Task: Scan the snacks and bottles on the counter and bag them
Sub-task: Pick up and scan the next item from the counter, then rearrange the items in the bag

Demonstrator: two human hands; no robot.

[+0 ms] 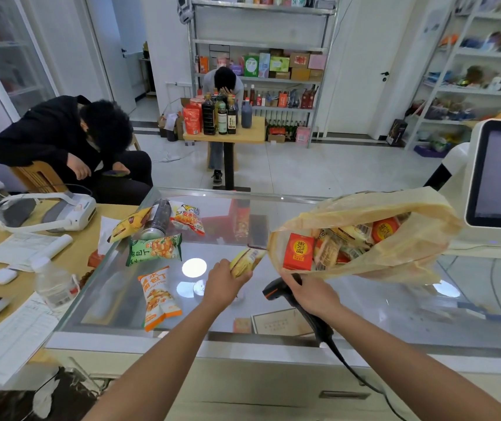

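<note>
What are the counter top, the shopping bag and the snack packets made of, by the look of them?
Counter top: apparently glass, smooth and glossy; it mirrors ceiling lights, and items show beneath it.
Bag: thin yellowish plastic film, crinkled and half see-through, its contents showing through the wall.
Orange packet and green packet: likely printed plastic or foil film, shiny, with crimped sealed ends.

The bag (pixel 394 253) is see-through tan. The box (pixel 298 252) inside is red. One snack (pixel 244 262) is yellow, one (pixel 155 249) green, one (pixel 157 294) orange. The scanner (pixel 276 291) is black.
</note>
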